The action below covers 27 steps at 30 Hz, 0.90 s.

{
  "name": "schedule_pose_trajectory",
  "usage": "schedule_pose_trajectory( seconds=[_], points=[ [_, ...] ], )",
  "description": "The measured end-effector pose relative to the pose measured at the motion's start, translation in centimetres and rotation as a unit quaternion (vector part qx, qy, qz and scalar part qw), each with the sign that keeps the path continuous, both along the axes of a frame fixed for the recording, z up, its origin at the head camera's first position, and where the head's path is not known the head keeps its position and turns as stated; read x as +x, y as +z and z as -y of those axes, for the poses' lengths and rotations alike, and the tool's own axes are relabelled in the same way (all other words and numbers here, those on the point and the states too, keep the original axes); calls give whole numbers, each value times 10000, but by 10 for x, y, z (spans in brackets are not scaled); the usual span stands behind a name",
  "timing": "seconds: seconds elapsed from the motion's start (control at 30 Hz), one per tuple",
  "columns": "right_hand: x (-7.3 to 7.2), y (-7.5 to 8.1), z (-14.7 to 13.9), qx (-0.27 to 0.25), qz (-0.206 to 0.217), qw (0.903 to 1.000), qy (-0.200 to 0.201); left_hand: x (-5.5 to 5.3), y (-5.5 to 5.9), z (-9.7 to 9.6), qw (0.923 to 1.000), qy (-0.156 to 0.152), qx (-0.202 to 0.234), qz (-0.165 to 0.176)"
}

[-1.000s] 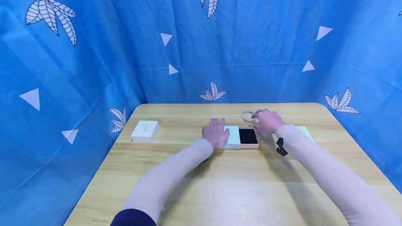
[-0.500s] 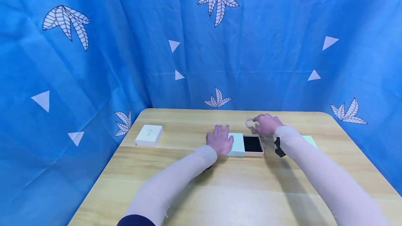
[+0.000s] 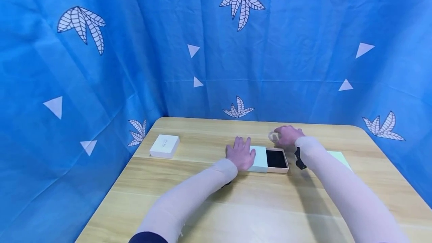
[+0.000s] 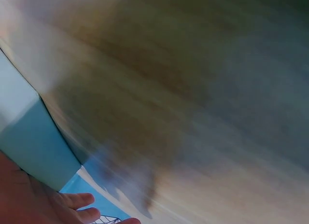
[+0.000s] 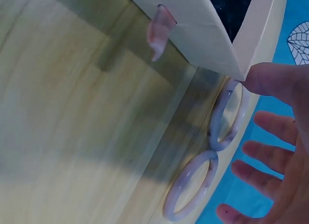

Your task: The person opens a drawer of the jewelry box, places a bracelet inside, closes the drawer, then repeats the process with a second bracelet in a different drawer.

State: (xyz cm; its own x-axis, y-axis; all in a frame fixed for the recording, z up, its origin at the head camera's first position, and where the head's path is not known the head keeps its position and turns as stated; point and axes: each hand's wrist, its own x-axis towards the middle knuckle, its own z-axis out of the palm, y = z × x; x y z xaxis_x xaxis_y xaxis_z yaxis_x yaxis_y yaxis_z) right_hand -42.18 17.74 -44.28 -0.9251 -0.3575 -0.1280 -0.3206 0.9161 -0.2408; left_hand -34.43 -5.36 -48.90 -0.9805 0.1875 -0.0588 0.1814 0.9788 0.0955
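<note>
My left hand [image 3: 241, 155] rests flat on the mint-green sleeve [image 3: 259, 163] of a drawer box, fingers straight. The box's pale pink drawer [image 3: 278, 170], lined in black [image 3: 275, 159], is pulled partly out to the right. A pink ribbon tab [image 5: 161, 31] sticks out of its end. Behind the drawer, my right hand [image 3: 288, 136] is over the bangles, fingers spread and apart in the right wrist view. Two pale lavender bangles lie there side by side on the table, the nearer bangle [image 5: 216, 120] by the thumb at the box corner, the other bangle [image 5: 175, 195] beyond it.
A small white box [image 3: 165, 145] with faint print stands at the back left of the wooden table [image 3: 209, 198]. Partly behind my right forearm lies a light green flat piece [image 3: 341, 157]. A blue curtain [image 3: 297, 48] hangs along the table's back and sides.
My right hand has moved a little left relative to the box and covers more of a bangle. The left hand stays on the sleeve. The head view has shifted slightly.
</note>
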Motion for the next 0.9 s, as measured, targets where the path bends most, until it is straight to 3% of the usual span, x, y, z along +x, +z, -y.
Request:
schedule_pose_trajectory(
  seconds=[0.5,0.9],
  points=[
    [-20,-12,9,111,112,9999,-67,1,-2,0,9999,66,-87,-75],
    [-23,-16,12,158,116,9998,-67,4,2,-1,9999,107,-49,-50]
  ],
)
